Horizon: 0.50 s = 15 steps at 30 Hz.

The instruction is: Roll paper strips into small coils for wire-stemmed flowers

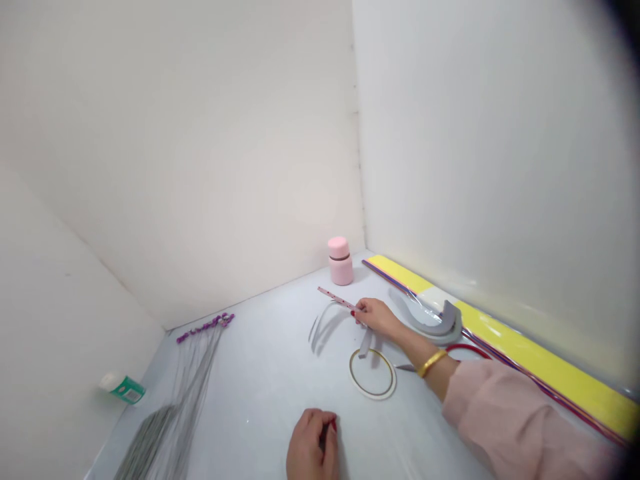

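Note:
My right hand [375,317] reaches over the table, its fingers closed on a narrow pink strip with dark marks [336,298], which looks like a measuring tape. A thin grey-white strip [323,320] curves away under these fingers, and a flat grey end [366,341] hangs down below; I cannot tell whether they are one piece. Just under the hand lies a roll of narrow double-sided tape [353,380]. My left hand [313,445] rests near the front edge of the view with fingers curled in; whatever they hold, if anything, is hidden.
Scissors with red handles [467,348] lie partly under my right forearm, beside a curled grey strip [447,320]. Long yellow sheets [500,327] run along the right wall. A pink jar [341,267] stands in the corner. Purple-tipped wire stems [205,327] and a green-white bottle [125,388] are left.

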Tool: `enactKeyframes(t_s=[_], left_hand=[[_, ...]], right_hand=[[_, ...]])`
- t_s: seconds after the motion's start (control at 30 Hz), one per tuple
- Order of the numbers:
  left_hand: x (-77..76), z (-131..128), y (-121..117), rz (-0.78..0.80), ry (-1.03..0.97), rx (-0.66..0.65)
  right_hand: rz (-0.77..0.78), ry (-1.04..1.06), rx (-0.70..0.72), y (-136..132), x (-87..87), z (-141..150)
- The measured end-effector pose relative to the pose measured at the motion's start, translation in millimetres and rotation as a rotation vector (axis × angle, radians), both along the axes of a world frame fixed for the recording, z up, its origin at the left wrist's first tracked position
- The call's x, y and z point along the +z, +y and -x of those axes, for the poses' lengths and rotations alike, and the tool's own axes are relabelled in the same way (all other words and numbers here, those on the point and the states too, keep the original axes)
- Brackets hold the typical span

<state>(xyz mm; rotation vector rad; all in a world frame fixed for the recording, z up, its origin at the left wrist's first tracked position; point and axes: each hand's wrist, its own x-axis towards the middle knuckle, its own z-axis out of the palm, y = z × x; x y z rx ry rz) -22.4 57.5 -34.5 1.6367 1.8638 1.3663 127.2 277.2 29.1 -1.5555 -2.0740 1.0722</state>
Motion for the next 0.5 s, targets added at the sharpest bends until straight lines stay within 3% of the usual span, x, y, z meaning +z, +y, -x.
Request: enactKeyframes(t_s=[0.2,0.37,0.5], left_hand=[[11.3,-10,-4,0.012,-0.318,0.124],[14.4,-13,-3,-0.005,-0.739,0.220],[16.9,-5,-2,0.045,-0.831,0.265]], right_hand=[[0.248,0.407,0.141,-59,7.4,12],[0.500,0.589,0.290,-126,-11.3,34],[0.567,0.607,0.347,-147,-26.8,43]])
